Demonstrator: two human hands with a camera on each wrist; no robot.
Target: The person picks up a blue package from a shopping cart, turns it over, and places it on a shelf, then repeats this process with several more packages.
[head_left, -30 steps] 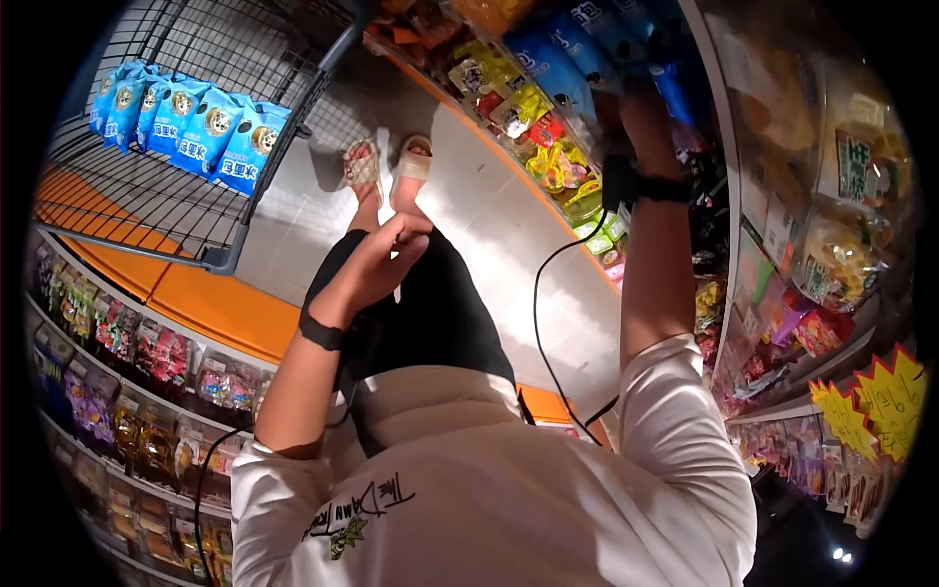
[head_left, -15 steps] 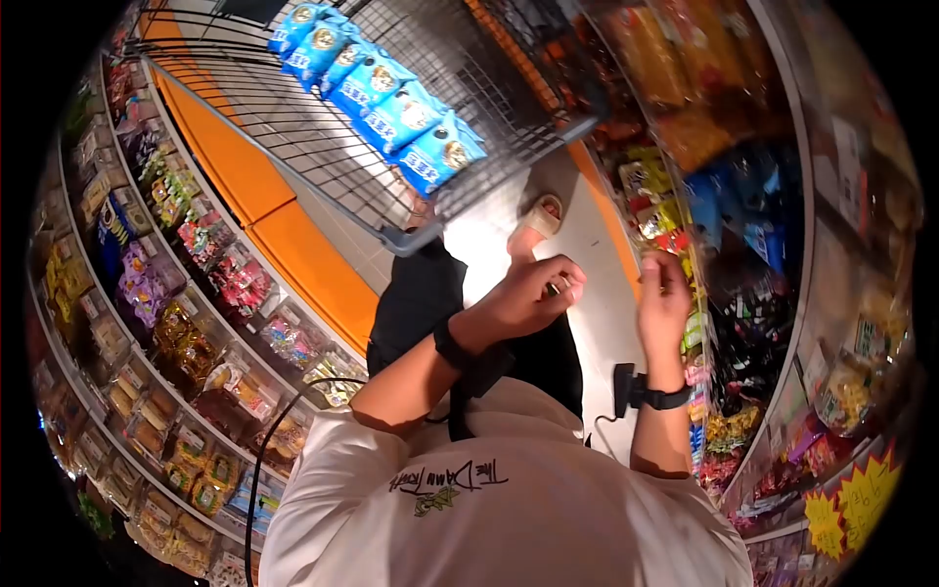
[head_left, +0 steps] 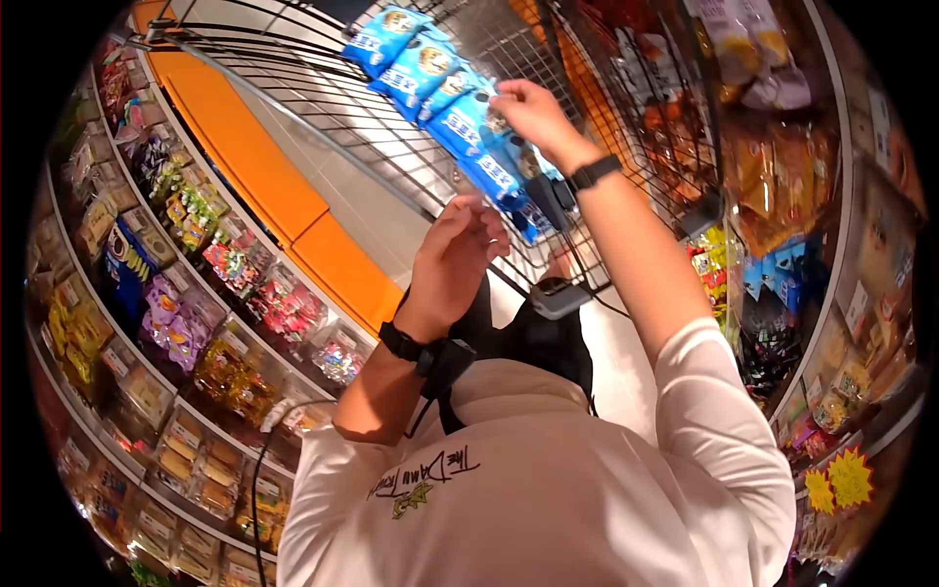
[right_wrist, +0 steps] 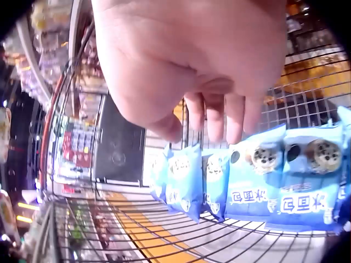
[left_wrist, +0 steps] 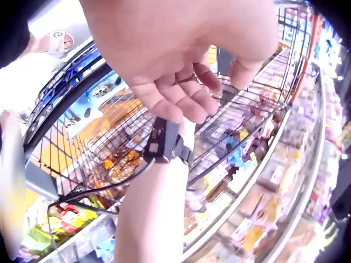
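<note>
Several blue packets of bread (head_left: 430,73) stand in a row in a wire shopping cart (head_left: 323,132). My right hand (head_left: 536,119) reaches over the cart and overlaps the packets in the head view. In the right wrist view, the fingers of that hand (right_wrist: 192,71) hang loosely just above the packet tops, holding nothing. My left hand (head_left: 452,259) hovers in front of my body beside the cart's near side. Its fingers are loosely bent and nothing is in them, as the left wrist view of the hand (left_wrist: 181,55) also shows.
Shelves of bagged snacks (head_left: 171,318) line the left, above an orange base ledge (head_left: 230,161). More shelves with hanging packs (head_left: 782,186) rise close on the right. The cart's grey corner (head_left: 559,298) is near my legs. A cable (head_left: 256,499) runs along my left side.
My right hand has come away from the right-hand shelf and moved left over the cart. The view has shifted, and the cart now appears nearer to my body. The left hand stays before my body.
</note>
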